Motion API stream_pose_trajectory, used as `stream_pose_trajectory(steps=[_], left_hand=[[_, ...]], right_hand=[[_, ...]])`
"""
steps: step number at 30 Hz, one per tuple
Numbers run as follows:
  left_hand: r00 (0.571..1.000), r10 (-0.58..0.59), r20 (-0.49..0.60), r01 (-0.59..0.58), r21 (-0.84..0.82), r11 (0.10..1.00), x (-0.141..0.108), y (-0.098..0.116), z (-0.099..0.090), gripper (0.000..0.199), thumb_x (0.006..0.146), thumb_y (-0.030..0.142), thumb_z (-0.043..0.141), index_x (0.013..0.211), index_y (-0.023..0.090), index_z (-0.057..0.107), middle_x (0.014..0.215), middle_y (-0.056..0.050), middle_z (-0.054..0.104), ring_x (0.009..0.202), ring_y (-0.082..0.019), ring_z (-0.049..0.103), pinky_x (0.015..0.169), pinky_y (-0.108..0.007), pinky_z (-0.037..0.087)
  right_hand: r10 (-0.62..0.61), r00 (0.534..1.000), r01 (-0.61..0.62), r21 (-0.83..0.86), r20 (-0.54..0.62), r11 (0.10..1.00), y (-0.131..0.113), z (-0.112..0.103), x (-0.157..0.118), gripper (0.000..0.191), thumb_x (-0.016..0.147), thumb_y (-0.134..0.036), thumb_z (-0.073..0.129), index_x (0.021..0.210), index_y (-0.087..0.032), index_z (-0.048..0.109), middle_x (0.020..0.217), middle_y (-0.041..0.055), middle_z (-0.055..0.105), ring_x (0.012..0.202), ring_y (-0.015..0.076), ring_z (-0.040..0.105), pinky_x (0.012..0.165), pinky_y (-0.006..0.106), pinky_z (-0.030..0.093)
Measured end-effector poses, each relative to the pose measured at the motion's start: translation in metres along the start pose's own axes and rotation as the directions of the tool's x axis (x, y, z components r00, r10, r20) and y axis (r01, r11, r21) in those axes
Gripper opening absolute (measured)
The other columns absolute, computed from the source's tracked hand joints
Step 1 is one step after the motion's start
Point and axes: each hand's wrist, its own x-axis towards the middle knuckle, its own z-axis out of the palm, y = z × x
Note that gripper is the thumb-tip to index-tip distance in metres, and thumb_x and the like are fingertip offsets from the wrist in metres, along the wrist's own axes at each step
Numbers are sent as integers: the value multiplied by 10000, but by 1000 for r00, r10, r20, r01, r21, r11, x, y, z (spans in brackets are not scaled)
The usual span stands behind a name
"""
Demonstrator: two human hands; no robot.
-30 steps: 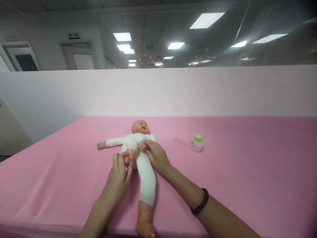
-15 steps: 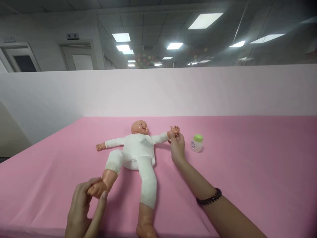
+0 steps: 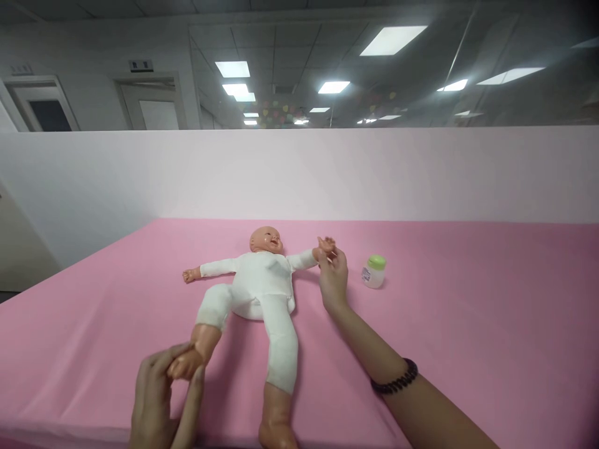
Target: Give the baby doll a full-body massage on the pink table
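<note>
Pink cloth covers the desk (image 3: 461, 324), and on it a baby doll (image 3: 259, 280) lies on its back, head toward the far side and feet toward the person standing at the near edge; its body is a white padded suit, with the vinyl head (image 3: 266, 240), hands and feet left bare; both arms stretch out sideways, one leg runs straight toward the near edge, and the other splays out to the person's left.

The left hand (image 3: 156, 399) is closed around the vinyl foot (image 3: 186, 363) of that splayed leg, its fingers curled over the top and its thumb along the near side; the right hand (image 3: 333, 277) is up by the doll's outstretched arm, holding the small vinyl doll's hand (image 3: 324, 247) in a narrow pinch between thumb and fingers; a black beaded bracelet (image 3: 395, 377) circles the right forearm; the doll's other hand (image 3: 189, 275) lies untouched on the cloth.

Just beyond the right hand, a small white jar with a green lid (image 3: 374, 272) stands upright, near the fingers but not touching them; a pale wall (image 3: 299, 174) runs along the far side of the desk, and past it are two doorways (image 3: 150, 103) and bright ceiling lights (image 3: 393, 40).
</note>
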Motion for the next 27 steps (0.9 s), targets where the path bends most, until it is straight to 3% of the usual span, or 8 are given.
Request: stream_pose_trajectory(steps=[3, 6, 10, 12, 17, 22, 24, 27], left_hand=[[996, 78, 50, -76, -25, 997, 37, 13, 12, 277, 942, 241, 519, 1216, 212, 484, 1064, -82, 538, 971, -226, 574, 812, -351, 496], [978, 67, 198, -52, -79, 996, 63, 25, 34, 260, 966, 224, 470, 1225, 215, 475, 1065, -74, 516, 913, -198, 598, 769, -331, 520], [936, 94, 338, -57, -120, 991, 75, 33, 65, 196, 980, 224, 424, 1158, 204, 504, 1011, -61, 507, 813, -185, 598, 692, -325, 528], [925, 102, 366, -56, -132, 990, 76, 33, 72, 209, 984, 224, 413, 1170, 202, 504, 1023, -65, 506, 814, -184, 596, 696, -330, 532], [959, 64, 274, -18, -170, 985, 69, 23, 49, 260, 972, 244, 468, 1231, 234, 490, 1084, -68, 521, 967, -195, 595, 800, -328, 528], [991, -29, 128, 46, -131, 990, 44, 14, 4, 233, 933, 292, 555, 1160, 247, 530, 1064, -53, 559, 1002, -203, 572, 791, -307, 511], [990, -83, 112, 97, -116, 988, 29, 12, -6, 216, 934, 306, 547, 1141, 245, 536, 1062, -54, 566, 991, -205, 574, 783, -309, 506], [989, -124, 74, 131, -94, 987, 5, 8, -10, 211, 926, 319, 546, 1121, 240, 548, 1046, -59, 574, 971, -220, 582, 796, -331, 497]], right_hand=[[-201, 950, 217, -41, 237, 975, -7, 7, -18, 379, 896, -412, 600, 1221, -216, 587, 1334, 112, 631, 1200, 240, 606, 1017, 426, 479], [-333, 846, 437, -183, 417, 880, -4, 8, -31, 301, 934, -325, 555, 1216, -236, 611, 1263, 85, 676, 1183, 241, 614, 1038, 444, 459], [-368, 664, 651, -261, 651, 713, 3, 5, -41, 296, 933, -196, 504, 1204, -232, 620, 1232, 74, 690, 1165, 261, 615, 1014, 472, 458], [-351, 637, 667, -263, 687, 697, 3, 4, -42, 292, 930, -177, 500, 1191, -227, 623, 1218, 71, 695, 1154, 261, 620, 1008, 475, 463], [-333, 792, 500, -232, 511, 835, -3, 5, -34, 289, 924, -272, 564, 1203, -233, 629, 1229, 79, 694, 1157, 246, 628, 1023, 453, 477], [-132, 986, 133, -3, 106, 991, -6, 3, -12, 412, 830, -409, 678, 1177, -193, 628, 1259, 113, 675, 1141, 242, 641, 993, 420, 508], [27, 997, -22, 67, -73, 998, 0, -3, 1, 453, 785, -431, 699, 1156, -182, 621, 1240, 114, 676, 1117, 241, 648, 945, 402, 535], [300, 928, -275, 137, -222, 952, 21, -15, 21, 340, 805, -409, 639, 1066, -194, 611, 1163, 87, 685, 1045, 214, 669, 864, 359, 567]])
